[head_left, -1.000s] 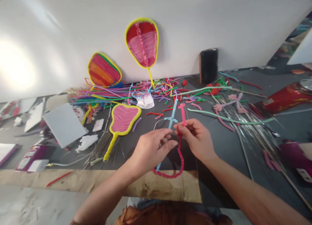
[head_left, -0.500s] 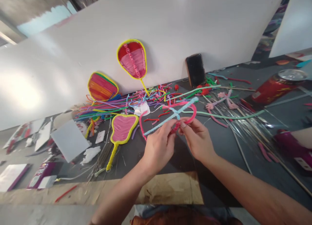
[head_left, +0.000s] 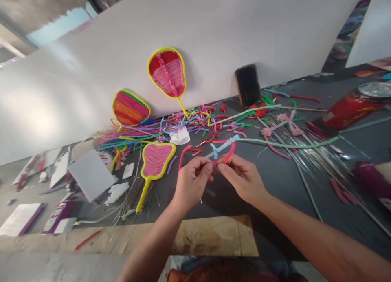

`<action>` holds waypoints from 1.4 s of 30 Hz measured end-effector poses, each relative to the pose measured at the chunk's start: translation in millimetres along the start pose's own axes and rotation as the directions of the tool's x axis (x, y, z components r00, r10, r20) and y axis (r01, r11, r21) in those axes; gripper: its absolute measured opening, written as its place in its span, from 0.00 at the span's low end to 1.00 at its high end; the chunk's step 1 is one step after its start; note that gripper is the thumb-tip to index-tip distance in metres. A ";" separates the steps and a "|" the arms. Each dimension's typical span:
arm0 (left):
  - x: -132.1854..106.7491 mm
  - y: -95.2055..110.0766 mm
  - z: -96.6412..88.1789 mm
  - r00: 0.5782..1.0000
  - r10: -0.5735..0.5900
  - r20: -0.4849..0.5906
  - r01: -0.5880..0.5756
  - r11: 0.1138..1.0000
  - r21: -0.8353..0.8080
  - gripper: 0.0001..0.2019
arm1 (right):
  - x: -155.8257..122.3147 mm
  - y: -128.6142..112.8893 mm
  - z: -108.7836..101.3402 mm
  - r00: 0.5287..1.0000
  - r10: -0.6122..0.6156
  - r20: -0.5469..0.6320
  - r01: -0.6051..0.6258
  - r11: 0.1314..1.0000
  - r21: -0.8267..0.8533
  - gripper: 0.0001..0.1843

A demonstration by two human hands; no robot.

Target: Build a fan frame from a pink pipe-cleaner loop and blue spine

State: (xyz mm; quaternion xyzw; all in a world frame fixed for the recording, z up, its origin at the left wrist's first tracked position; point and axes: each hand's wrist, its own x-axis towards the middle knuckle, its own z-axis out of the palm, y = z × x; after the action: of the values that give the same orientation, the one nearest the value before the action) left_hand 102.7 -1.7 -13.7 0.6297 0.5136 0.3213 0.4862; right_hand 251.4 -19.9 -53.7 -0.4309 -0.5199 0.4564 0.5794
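Note:
Between my hands is a frame of bent pink pipe cleaner (head_left: 231, 152) with a light blue twisted pipe cleaner (head_left: 226, 144) across it. My left hand (head_left: 193, 180) pinches the pink pipe cleaner at its near side between thumb and fingers. Just to its right, my right hand (head_left: 242, 177) pinches the same pipe cleaner, with the thumb tips almost touching. My fingers partly hide the near part of the frame. Left of my hands lies a small pink fan with a yellow edge and handle (head_left: 158, 160).
Two more fans, one pink and red (head_left: 168, 73) and one orange (head_left: 130, 108), lean on the white board (head_left: 214, 37). A phone (head_left: 248, 85) stands there too. Loose pipe cleaners (head_left: 137, 133) lie behind my hands. At right are a red can (head_left: 351, 111) and thin wires (head_left: 293, 151).
The pink frame has turned and dropped lower in my hands, and its blue crosspiece has swung with it. My fingertips have come closer together, and the view has shifted slightly.

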 end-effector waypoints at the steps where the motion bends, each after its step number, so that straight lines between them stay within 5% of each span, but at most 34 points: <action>1: 0.6 -0.5 -0.2 1.000 -0.024 0.020 0.025 0.999 -0.030 0.09 | 0.3 -2.0 -0.5 0.999 0.034 0.009 -0.034 0.999 0.012 0.12; 9: 2.3 -4.1 3.7 0.995 -0.083 0.050 0.091 0.980 -0.179 0.10 | 4.2 2.3 -1.2 0.970 0.218 0.110 -0.239 0.937 0.253 0.15; 21: 0.4 -8.4 4.3 0.991 -0.041 0.124 0.059 0.988 -0.143 0.11 | 0.1 12.0 8.9 0.923 0.339 0.181 -0.383 0.763 0.521 0.13; 27: -0.3 -10.7 9.6 0.998 -0.042 0.038 0.044 0.998 -0.045 0.10 | 3.2 6.6 3.7 0.950 0.309 0.036 -0.308 0.915 0.260 0.13; 33: -0.9 -18.2 10.2 0.998 -0.044 0.034 0.044 0.999 -0.006 0.11 | 3.8 0.8 1.0 0.977 0.209 0.039 -0.208 0.978 -0.027 0.08; 37: -1.7 -20.6 8.5 1.000 -0.007 0.006 0.006 0.992 0.122 0.12 | 3.6 2.1 1.6 0.978 0.194 0.076 -0.195 0.981 0.003 0.06; 42: -2.1 -21.6 10.3 0.998 0.067 0.022 -0.070 0.963 0.260 0.14 | 5.3 7.0 1.9 0.939 0.311 0.145 -0.337 0.913 0.229 0.11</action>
State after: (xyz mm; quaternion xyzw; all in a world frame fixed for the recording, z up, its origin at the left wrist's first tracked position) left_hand 104.3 -6.6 -37.2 0.7075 0.5262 0.2637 0.3913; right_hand 249.1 -13.1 -59.3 -0.4100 -0.4094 0.6302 0.5169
